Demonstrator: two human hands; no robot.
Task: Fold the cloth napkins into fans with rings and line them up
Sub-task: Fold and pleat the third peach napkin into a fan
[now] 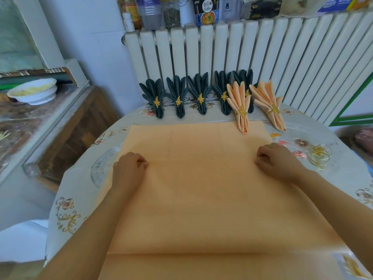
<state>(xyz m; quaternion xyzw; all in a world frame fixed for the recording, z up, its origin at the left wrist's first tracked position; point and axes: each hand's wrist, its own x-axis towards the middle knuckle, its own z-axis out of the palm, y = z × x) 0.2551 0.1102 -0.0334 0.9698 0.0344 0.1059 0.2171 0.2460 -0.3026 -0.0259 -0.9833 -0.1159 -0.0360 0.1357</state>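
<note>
A peach cloth napkin (201, 178) lies spread flat across the middle of the round table (80, 188), with a fold line running across it near the person's body. The left hand (129, 168) rests on the napkin's left side with its fingers curled under, pinching the cloth between thumb and fingertips. The right hand (276, 160) does the same on the right side, knuckles up and fingers curled onto the fabric. Beyond the far edge of the napkin, five dark green fan napkins (198, 91) stand in a row against the white radiator (262, 57), each cinched by a gold leaf ring (200, 98). Two peach fan napkins (240, 106) with gold rings lie in front of the right end of that row, the tip of one overlapping the flat napkin's far corner. A small pile of loose gold rings (321, 156) sits on the table to the right of the right hand. A white bowl (33, 90) stands on the counter at the left, and bottles and boxes (161, 11) line the top of the radiator.
</note>
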